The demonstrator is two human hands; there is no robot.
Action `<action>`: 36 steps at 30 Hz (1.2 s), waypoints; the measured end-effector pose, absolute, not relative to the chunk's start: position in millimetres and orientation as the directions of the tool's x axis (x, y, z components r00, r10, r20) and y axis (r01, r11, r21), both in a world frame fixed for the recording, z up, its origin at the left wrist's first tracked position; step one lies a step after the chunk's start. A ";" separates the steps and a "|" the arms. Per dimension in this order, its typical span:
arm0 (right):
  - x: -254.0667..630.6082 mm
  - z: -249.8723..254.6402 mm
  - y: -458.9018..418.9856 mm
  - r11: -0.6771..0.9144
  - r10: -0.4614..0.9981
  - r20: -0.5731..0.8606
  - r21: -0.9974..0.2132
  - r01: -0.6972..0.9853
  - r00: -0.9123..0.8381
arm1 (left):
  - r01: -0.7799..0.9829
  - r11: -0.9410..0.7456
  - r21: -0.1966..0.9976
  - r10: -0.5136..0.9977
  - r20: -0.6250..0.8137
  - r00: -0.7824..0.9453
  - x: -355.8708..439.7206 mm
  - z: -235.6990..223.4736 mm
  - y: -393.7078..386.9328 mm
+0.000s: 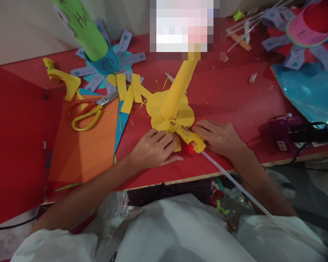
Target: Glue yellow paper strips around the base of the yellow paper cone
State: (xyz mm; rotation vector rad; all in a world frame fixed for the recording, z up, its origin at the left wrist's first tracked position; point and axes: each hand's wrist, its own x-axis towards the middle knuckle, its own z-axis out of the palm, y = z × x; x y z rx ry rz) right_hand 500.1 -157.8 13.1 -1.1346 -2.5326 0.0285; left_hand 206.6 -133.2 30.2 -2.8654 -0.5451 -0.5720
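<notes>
A yellow foam or paper tube (179, 85) stands tilted on a yellow scalloped, flower-shaped base (155, 105). My left hand (156, 147) lies at the base's near edge, fingers curled on a yellow strip (177, 143) that pokes out beside them. The fingertips are partly hidden. In my right hand (220, 137) is a yellow glue gun (190, 137), its nozzle touching or just over the foot of the tube; I cannot tell which. A long clear glue stick (229, 178) trails from its back end, and a red glow shows by its handle.
Scissors (89, 116) lie on an orange sheet (83, 153) at the left, with yellow strips (128, 94) beside them. Behind stands a green tube (89, 32) with purple loops. A pink ring piece (303, 32), blue sheet (311, 94) and purple device (285, 129) are at the right.
</notes>
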 end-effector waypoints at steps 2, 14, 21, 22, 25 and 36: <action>500.1 13.7 -158.3 0.671 0.730 0.293 -0.138 0.728 -0.618 | 0.399 -0.915 -0.060 0.346 0.393 0.852 197.3 29.3 -130.1; 497.1 15.7 -159.9 0.655 0.737 0.256 -0.037 0.755 -0.626 | 0.597 -0.802 -0.003 0.580 0.236 0.780 187.1 24.7 -124.6; 495.6 15.6 -160.8 0.659 0.704 0.291 0.072 0.749 -0.647 | 0.608 -0.793 0.026 0.603 0.173 0.779 187.9 25.9 -124.2; 495.1 15.8 -160.9 0.660 0.698 0.299 0.085 0.747 -0.651 | 0.608 -0.793 0.026 0.603 0.172 0.779 187.5 26.2 -123.7; 492.9 18.1 -160.9 0.669 0.683 0.307 0.102 0.737 -0.663 | 0.606 -0.795 0.025 0.600 0.172 0.781 186.7 26.4 -122.2; 494.5 20.1 -162.8 0.659 0.694 0.296 0.105 0.745 -0.656 | 0.592 -0.804 0.053 0.590 0.190 0.785 185.7 25.4 -120.8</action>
